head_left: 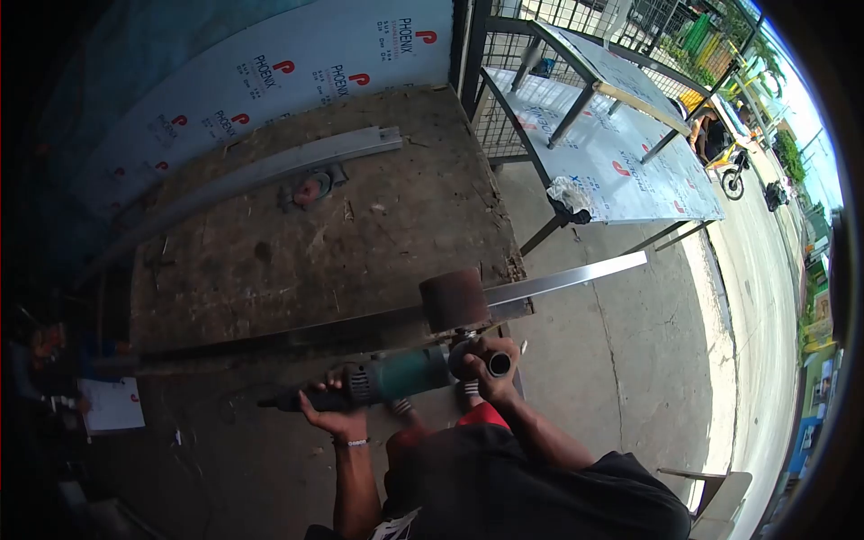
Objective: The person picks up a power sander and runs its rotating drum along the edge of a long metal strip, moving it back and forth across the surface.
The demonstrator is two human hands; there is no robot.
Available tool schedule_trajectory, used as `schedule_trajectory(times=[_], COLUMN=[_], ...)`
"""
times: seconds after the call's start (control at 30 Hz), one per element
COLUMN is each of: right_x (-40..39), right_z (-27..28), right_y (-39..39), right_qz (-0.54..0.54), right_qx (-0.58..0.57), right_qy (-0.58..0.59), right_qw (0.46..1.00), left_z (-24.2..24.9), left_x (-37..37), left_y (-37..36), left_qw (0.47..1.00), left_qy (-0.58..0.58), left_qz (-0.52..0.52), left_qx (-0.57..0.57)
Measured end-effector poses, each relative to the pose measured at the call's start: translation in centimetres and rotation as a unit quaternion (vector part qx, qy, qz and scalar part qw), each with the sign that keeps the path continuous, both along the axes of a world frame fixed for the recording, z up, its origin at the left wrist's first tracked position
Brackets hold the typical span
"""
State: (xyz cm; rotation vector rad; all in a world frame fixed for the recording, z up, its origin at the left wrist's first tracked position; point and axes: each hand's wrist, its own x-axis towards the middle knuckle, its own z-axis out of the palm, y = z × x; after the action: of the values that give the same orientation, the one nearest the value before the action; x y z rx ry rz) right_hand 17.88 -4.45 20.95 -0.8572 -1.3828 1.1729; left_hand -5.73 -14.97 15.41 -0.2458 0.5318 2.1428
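A green-bodied drum sander (409, 373) lies sideways in front of me, its brown cylindrical drum (454, 301) over the bright metal bar (576, 279) at the bench's near edge. My left hand (331, 407) is closed around the black rear grip, by the vented end of the motor housing. Around the front handle, whose hollow round end faces me, my right hand (493, 367) is wrapped. The bar runs along the front of the wooden bench (360, 256) and sticks out past its right corner. The drum overlaps the bar in this view.
On the bench lie a long metal channel (297, 162) and a small tool with a reddish disc (311, 188). Film-covered sheet (270, 76) stands behind. At right is a metal-legged table (612, 162) with a crumpled bag (569, 198); beyond it, a street with a motorcycle (733, 180).
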Motion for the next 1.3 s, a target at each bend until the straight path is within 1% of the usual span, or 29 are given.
schedule_trajectory(times=[0.03, 0.07, 0.17, 0.23, 0.3, 0.33, 0.4, 0.43, 0.47, 0.5, 0.53, 0.57, 0.6, 0.63, 0.7, 0.77, 0.8, 0.87, 0.9, 0.97, 1.0, 1.03, 1.07, 1.1, 1.17, 1.2, 1.23, 1.27, 1.3], right_x=[-2.0, -3.4, -5.7, -5.2, -3.7, -2.3, 2.3, 5.1, 7.7, 11.1, 14.1, 17.4, 20.1, 22.4, 26.4, 28.0, 28.2, 27.3, 25.9, 22.6, 20.4, 17.9, 15.9, 13.4, 8.9, 7.2, 5.4, 4.1, 3.2], right_z=[0.9, 1.1, 0.3, 0.3, 0.6, 0.2, -1.3, -1.4, -1.2, -2.3, -4.9, -3.1, -1.9, -0.9, -0.7, -0.4, -0.4, -1.0, 0.1, -0.9, -0.8, -1.2, -0.9, -0.4, -0.3, -0.6, -0.9, -1.1, -1.2], right_y=[-0.5, -0.9, -1.2, -1.1, -0.6, -0.1, 0.8, 1.3, 2.0, 2.7, 3.8, 5.3, 6.5, 7.4, 9.1, 9.8, 9.9, 9.5, 8.4, 7.3, 6.2, 5.6, 4.4, 3.4, 1.8, 1.2, 0.9, 0.4, 0.1], right_qz=[0.028, 0.027, 0.047, 0.043, 0.006, 0.003, -0.079, -0.086, -0.126, -0.124, -0.196, -0.136, -0.142, -0.137, -0.157, -0.176, -0.189, -0.167, -0.149, -0.132, -0.108, -0.111, -0.078, -0.088, 0.011, 0.027, 0.028, 0.038, 0.047], right_qx=[-0.016, -0.002, -0.014, -0.029, -0.039, -0.035, -0.009, -0.022, -0.010, -0.001, 0.015, 0.018, 0.034, 0.008, 0.035, 0.034, 0.037, 0.039, -0.016, 0.007, -0.027, 0.010, -0.003, 0.030, 0.005, 0.019, 0.060, 0.043, 0.026], right_qy=[0.032, 0.021, 0.064, 0.083, 0.101, 0.101, 0.053, 0.056, 0.065, 0.081, 0.118, 0.146, 0.154, 0.182, 0.160, 0.130, 0.117, 0.129, 0.146, 0.117, 0.123, 0.112, 0.094, 0.056, 0.121, 0.109, 0.109, 0.121, 0.128], right_qw=[0.999, 0.999, 0.997, 0.995, 0.994, 0.994, 0.995, 0.994, 0.990, 0.989, 0.973, 0.980, 0.977, 0.974, 0.974, 0.975, 0.974, 0.977, 0.978, 0.984, 0.986, 0.987, 0.993, 0.994, 0.993, 0.994, 0.992, 0.991, 0.990], left_z=[0.7, 1.3, 2.5, 3.1, 3.1, 2.7, 1.9, 1.8, 1.6, 1.4, 0.9, 0.4, -0.1, -0.5, -1.0, -1.3, -1.5, -1.6, -1.9, -2.6, -2.5, -2.5, -2.4, -1.5, 0.4, 1.1, 1.9, 2.2, 2.6], left_x=[-1.4, -2.5, -4.3, -3.9, -2.4, -1.1, 2.6, 5.3, 8.0, 10.9, 14.0, 16.9, 19.7, 22.1, 26.0, 27.9, 27.9, 27.3, 26.1, 22.9, 21.0, 18.7, 16.2, 14.1, 10.0, 8.1, 6.7, 5.6, 4.6], left_y=[-0.9, -1.9, -3.6, -3.5, -2.9, -2.0, 0.0, 1.5, 3.0, 4.2, 6.0, 7.6, 8.8, 9.9, 11.5, 12.2, 12.0, 11.2, 10.4, 8.6, 7.5, 6.3, 5.1, 4.0, 1.2, 0.1, -0.8, -1.7, -2.5], left_qw=[1.000, 0.999, 0.995, 0.995, 0.995, 0.995, 0.995, 0.996, 0.997, 0.996, 0.995, 0.993, 0.991, 0.991, 0.991, 0.989, 0.990, 0.992, 0.992, 0.995, 0.996, 0.998, 0.999, 1.000, 0.999, 0.999, 0.998, 0.997, 0.995], left_qy=[0.009, 0.019, 0.059, 0.080, 0.097, 0.099, 0.099, 0.088, 0.077, 0.069, 0.061, 0.057, 0.052, 0.026, -0.014, -0.035, -0.036, -0.036, -0.040, -0.042, -0.036, -0.013, 0.010, 0.008, 0.017, 0.030, 0.043, 0.055, 0.096], left_qz=[0.018, 0.037, 0.060, 0.048, 0.035, 0.028, 0.016, -0.005, -0.026, -0.047, -0.066, -0.083, -0.101, -0.113, -0.125, -0.130, -0.127, -0.112, -0.110, -0.082, -0.065, -0.047, -0.029, -0.010, 0.020, 0.030, 0.044, 0.056, 0.037], left_qx=[-0.013, -0.027, -0.044, -0.030, -0.013, -0.011, -0.008, 0.002, 0.011, 0.023, 0.040, 0.057, 0.070, 0.063, 0.051, 0.055, 0.057, 0.052, 0.050, 0.049, 0.050, 0.038, 0.025, 0.002, -0.023, -0.023, -0.025, -0.029, -0.003])
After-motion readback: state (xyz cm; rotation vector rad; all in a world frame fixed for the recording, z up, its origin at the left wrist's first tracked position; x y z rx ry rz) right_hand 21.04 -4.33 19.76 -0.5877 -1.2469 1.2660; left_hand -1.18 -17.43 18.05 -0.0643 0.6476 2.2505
